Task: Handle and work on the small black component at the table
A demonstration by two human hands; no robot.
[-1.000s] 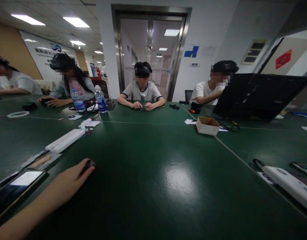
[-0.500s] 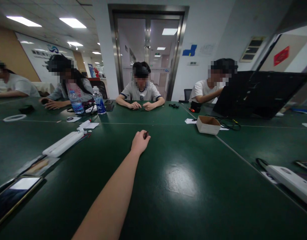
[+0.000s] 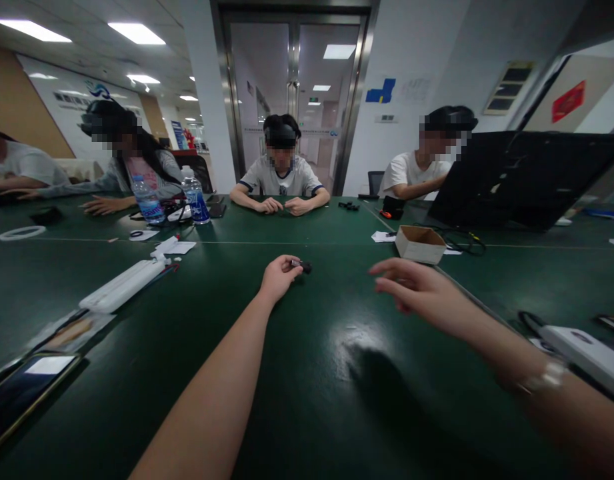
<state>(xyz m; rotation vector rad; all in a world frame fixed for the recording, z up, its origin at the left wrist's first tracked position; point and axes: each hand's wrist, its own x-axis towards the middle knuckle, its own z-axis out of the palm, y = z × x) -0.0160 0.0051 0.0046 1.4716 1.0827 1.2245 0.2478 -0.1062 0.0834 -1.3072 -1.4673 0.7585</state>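
My left hand [image 3: 277,277] reaches to the middle of the green table [image 3: 307,373], its fingers closed on a small dark object [image 3: 303,267]. The object is short with a black, rounded right end; a shinier part of it shows between the fingertips. It is too small for me to tell its kind. My right hand [image 3: 417,290] hovers over the table to the right, fingers apart and holding nothing, with a watch or bracelet [image 3: 547,379] on the wrist. It is nearest to the open cardboard box [image 3: 419,245], just beyond it.
A white power strip [image 3: 587,353] lies at the right; a long white device [image 3: 124,283] and a phone [image 3: 29,393] at the left. Two bottles [image 3: 195,195] stand at the back left. A large black monitor [image 3: 517,180] is at the right. Several people sit around the table.
My right hand has come into view from the right, above the table. More of the dark object now shows beyond my left fingertips. The view has shifted slightly.
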